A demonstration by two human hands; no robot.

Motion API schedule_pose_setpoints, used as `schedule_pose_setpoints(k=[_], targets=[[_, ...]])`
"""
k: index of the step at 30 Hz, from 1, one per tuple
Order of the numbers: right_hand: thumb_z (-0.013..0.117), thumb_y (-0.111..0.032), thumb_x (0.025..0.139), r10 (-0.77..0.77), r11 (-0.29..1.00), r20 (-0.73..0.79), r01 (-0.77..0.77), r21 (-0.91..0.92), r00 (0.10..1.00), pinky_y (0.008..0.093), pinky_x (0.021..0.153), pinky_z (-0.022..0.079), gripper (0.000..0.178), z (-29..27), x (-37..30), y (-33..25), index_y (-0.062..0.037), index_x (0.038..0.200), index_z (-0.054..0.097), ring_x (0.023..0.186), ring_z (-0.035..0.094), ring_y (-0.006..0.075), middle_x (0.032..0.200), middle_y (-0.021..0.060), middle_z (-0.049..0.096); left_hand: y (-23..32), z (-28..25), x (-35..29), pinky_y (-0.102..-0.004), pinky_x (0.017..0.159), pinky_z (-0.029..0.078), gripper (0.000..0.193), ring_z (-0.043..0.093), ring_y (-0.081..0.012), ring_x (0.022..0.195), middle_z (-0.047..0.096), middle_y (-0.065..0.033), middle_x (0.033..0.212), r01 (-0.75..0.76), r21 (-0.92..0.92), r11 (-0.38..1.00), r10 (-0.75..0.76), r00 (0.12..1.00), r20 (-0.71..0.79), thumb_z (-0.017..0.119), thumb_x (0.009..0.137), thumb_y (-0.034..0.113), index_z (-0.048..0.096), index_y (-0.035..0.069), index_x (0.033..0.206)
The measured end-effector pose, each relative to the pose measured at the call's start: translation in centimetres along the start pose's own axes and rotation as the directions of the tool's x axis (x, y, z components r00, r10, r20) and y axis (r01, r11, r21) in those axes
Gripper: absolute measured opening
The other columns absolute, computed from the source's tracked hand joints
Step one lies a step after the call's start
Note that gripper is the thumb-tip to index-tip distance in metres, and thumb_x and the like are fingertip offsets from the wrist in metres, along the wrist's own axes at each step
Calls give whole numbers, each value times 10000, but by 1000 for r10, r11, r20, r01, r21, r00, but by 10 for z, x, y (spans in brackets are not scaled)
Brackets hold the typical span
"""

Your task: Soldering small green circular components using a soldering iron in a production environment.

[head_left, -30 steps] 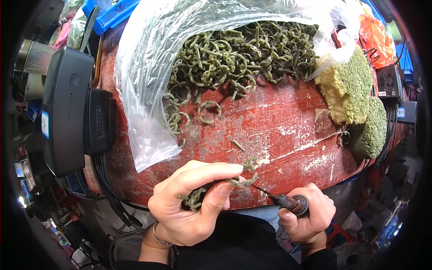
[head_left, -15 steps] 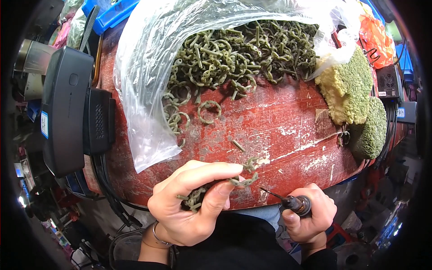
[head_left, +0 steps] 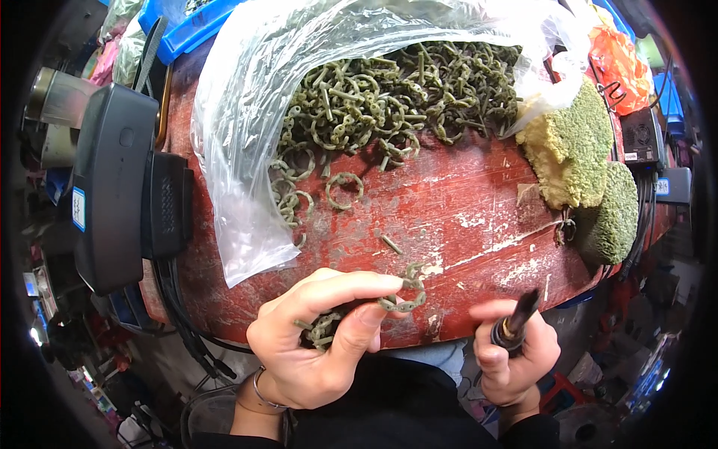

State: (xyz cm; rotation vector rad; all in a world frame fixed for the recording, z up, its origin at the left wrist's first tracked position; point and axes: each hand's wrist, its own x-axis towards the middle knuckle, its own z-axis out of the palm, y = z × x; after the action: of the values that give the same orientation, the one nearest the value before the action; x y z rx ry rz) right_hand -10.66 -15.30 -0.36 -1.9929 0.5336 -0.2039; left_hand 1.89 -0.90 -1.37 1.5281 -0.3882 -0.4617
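Scuffed red tabletop (head_left: 441,202) lies below. Over its near edge, a green ring (head_left: 406,305) is pinched in the left hand (head_left: 301,355), more pieces (head_left: 321,329) in that palm; the right hand (head_left: 527,359) grips a dark tool (head_left: 512,329). Beyond, clear plastic (head_left: 235,194) borders a green heap (head_left: 359,105).

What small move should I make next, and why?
I'd probably swing the dark tool in the right hand so its tip points toward the green ring. The left hand pinches that ring with its far side exposed, while the tool points upward, apart from it.
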Motion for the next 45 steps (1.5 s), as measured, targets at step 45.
schedule_pose_setpoints(k=[45], targets=[[613,-12,759,1,999,117,4,-51,993,176,497,382,182,55,72,-49,-21,937,579,523,471,24,605,-24,517,-6,-52,0,-205,467,372,227,522,-128,565,571,-194,863,190,-834,518,-18,977,212,531,801,151,516,-52,900]])
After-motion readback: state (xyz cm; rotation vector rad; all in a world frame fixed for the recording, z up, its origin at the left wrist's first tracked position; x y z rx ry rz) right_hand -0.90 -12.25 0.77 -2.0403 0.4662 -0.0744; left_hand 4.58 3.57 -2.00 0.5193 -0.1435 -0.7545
